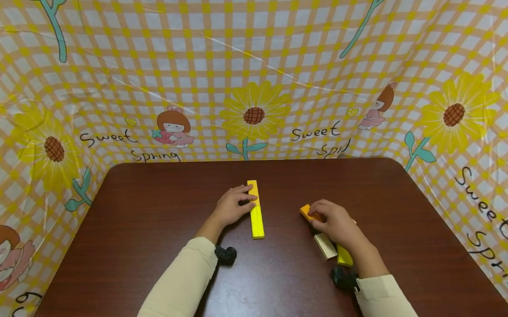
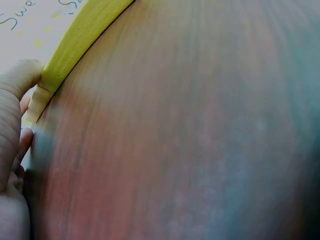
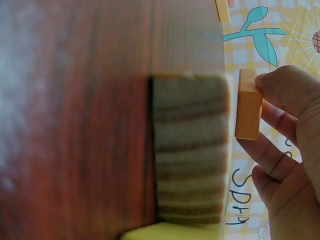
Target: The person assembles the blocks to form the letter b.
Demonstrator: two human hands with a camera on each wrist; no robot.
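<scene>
Head camera looks down over the worktop [image 1: 154, 221]; wrist cameras sit low and close, sharing its yellow bar [image 1: 256, 216] and orange block [image 3: 248, 105].

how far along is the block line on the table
Early on. Done: two blocks, an orange one and a yellow one, lie end to end in a line mid-table, with the left hand resting on them. In hand: the right hand pinches an orange block. Left: a plain wooden block and another yellow block lie loose beside the right wrist.
</scene>
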